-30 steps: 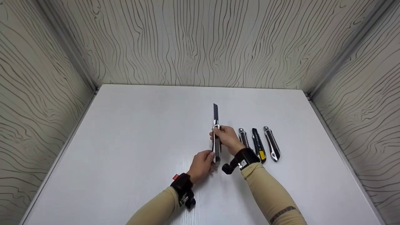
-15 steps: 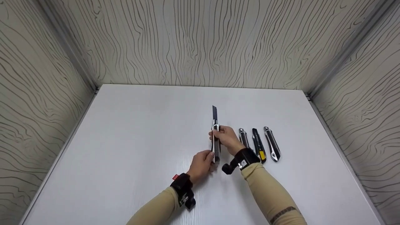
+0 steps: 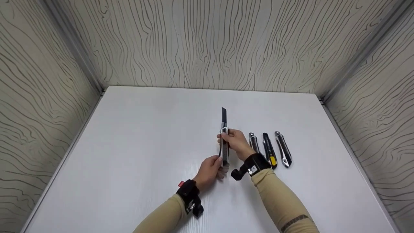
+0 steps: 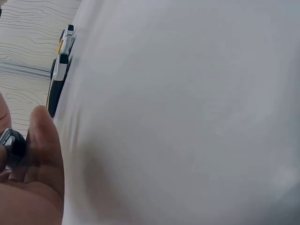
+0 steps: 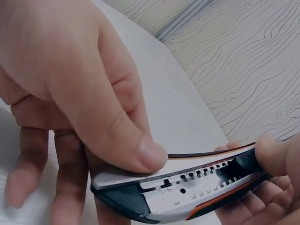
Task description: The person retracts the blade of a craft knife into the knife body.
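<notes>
A silver and black utility knife (image 3: 224,147) is held between both hands above the white table, its dark snap-off blade (image 3: 224,116) extended away from the person. My right hand (image 3: 236,141) grips the front half of the body, thumb on top. In the right wrist view that thumb (image 5: 272,152) lies at the black slider (image 5: 246,164) in the toothed slot. At the tail end, my left hand (image 3: 208,170) pinches the body between thumb and fingers; other fingers (image 5: 68,178) hang below. The left wrist view shows only the knife's end (image 4: 13,147) in the hand.
To the right of the hands lie a silver and black utility knife (image 3: 254,142), a black and yellow one (image 3: 269,149) and another silver and black one (image 3: 283,149). The right wrist partly hides the first. Wood-patterned panels (image 3: 207,45) surround the white table (image 3: 145,129).
The blade sticks out slightly farther than half a second ago, after drawing back a little before that. My right thumb shifted slightly forward. Both hands kept their grip; the head view shifted slightly.
</notes>
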Demonstrator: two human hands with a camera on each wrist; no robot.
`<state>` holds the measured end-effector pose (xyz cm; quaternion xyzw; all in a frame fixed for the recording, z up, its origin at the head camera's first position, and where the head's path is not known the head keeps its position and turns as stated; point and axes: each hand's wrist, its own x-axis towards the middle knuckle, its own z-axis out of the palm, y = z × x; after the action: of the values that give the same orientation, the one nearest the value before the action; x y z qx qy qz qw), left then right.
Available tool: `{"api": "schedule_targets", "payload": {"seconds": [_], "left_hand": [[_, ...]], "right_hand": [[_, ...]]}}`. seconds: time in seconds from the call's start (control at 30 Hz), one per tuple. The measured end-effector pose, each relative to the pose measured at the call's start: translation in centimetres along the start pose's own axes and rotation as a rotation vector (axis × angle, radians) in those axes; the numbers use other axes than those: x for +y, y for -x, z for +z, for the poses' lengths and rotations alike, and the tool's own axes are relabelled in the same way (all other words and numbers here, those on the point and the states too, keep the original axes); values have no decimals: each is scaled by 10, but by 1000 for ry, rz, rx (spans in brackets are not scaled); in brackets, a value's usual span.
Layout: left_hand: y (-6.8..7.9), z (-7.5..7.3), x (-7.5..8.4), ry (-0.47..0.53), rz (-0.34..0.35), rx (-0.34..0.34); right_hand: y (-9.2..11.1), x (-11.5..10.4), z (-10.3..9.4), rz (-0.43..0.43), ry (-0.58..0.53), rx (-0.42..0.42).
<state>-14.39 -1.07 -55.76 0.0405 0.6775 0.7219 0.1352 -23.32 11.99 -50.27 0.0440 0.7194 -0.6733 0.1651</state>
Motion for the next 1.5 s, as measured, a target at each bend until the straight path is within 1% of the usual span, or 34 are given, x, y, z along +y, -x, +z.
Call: {"api": "schedule_targets", "payload": {"seconds": [0.1, 0.17, 0.3, 0.4, 0.57, 0.77, 0.83, 0.93, 1.07, 1.3, 1.5], "left_hand": [[-1, 1, 1, 9, 17, 20], [-1, 1, 3, 25, 15, 33], [-2, 1, 4, 21, 17, 55], [-2, 2, 5, 5, 19, 63], [-4, 4, 1, 15, 13, 74], [-3, 7, 3, 9, 11, 112], [-2, 7, 4, 8, 7, 113], [-1, 8, 3, 1, 24, 107], [-1, 8, 3, 0, 28, 105], [-3, 7, 2, 3, 3, 109], [-4, 7, 2, 6, -3, 119]], "right_hand": [[1, 1, -1, -11, -18, -6], [1, 3, -2, -5, -22, -22], [0, 8, -2, 11, -31, -46], [1, 10, -2, 10, -46, -40], [3, 7, -1, 16, -55, -21], [2, 8, 1, 13, -53, -4], [2, 8, 2, 13, -42, 0], [2, 7, 2, 11, -28, 11], [2, 7, 2, 7, -19, 18], [1, 9, 2, 6, -35, -6], [1, 8, 2, -1, -60, -42]]}}
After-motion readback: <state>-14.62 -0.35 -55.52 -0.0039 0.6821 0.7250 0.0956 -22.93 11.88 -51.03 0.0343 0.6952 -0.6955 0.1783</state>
